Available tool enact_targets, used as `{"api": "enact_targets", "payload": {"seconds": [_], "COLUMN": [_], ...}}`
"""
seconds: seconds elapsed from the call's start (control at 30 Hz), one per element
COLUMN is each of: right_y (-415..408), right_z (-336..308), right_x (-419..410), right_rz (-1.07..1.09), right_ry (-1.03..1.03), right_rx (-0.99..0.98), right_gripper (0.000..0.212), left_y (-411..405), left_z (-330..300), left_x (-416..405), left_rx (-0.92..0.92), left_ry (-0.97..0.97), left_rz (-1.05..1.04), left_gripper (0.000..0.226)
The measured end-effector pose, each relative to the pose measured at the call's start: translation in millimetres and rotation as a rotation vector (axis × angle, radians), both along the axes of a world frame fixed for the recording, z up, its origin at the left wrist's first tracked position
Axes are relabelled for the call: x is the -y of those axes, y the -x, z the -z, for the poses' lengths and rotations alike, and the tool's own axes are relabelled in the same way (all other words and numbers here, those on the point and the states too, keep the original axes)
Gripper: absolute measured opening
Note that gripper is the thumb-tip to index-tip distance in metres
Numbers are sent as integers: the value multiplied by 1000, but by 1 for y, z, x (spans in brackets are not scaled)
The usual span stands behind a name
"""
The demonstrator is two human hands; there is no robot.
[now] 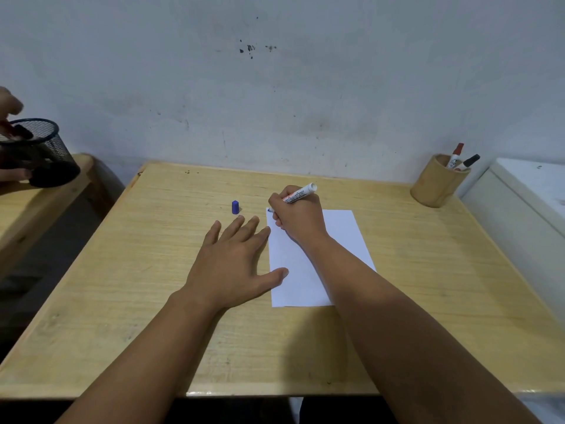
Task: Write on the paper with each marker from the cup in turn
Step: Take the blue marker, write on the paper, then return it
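Wooden cup [434,191] with seemingly two markers [461,159]

Table [122,301] left of the left hand [232,264]: open surface. Blue cap [235,207] stands just beyond the fingertips. Right forearm [382,301] crosses the paper [293,283]. Far right corner taken by the wooden cup [437,188]; bare tabletop between.

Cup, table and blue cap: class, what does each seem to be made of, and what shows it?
Cup: probably bamboo or wood, tan, smooth, faint grain. Table: pale wood or wood-look laminate, streaked grain, slight sheen. Blue cap: likely plastic, uniform colour, moulded shape.
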State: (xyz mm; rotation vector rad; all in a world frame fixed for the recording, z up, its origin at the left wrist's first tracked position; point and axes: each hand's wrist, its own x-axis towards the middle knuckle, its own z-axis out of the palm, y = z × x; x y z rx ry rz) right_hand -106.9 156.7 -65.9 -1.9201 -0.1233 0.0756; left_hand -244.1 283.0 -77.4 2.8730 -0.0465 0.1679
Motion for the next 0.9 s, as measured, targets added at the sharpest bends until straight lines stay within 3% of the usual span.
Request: {"api": "enact_targets", "payload": {"seconds": [0.27, 0.37, 0.43, 0.5, 0.57, 0.7, 0.8, 0.9], "right_y": [-1, 1, 3, 4, 8, 11, 18, 26], "right_z": [-7, -27, -41, -51, -54, -56, -62, -63], "right_x": [4, 6, 13, 25, 39, 58, 69, 73], "right_rz": [-45, -121, -109, -126, -211, -293, -259, -298], "right_ry": [-231, -261, -219, -206, -149, -133, -261, -308], "right_rx": [-133, -145, -46, 15, 46, -53, -127, -132], "right_gripper": [36, 47, 54, 42, 15, 56, 38, 15], "left_y": [5, 6, -6, -21, -32, -44, -46, -49], "left_z": [-5, -19, -31, -37, -35, -28, -39, -62], "left_x": [3, 2, -6, -18, -27, -32, -28, -21], "left_rx": [33, 380, 538, 412, 211, 126, 143, 131], "left_ry": [49, 314, 340, 314, 233, 206, 443, 867], "left_rz": [4, -81, -209, -298, -297, -266, -336, -404], "left_gripper": [86, 53, 39, 45, 46, 26, 18, 15]}}
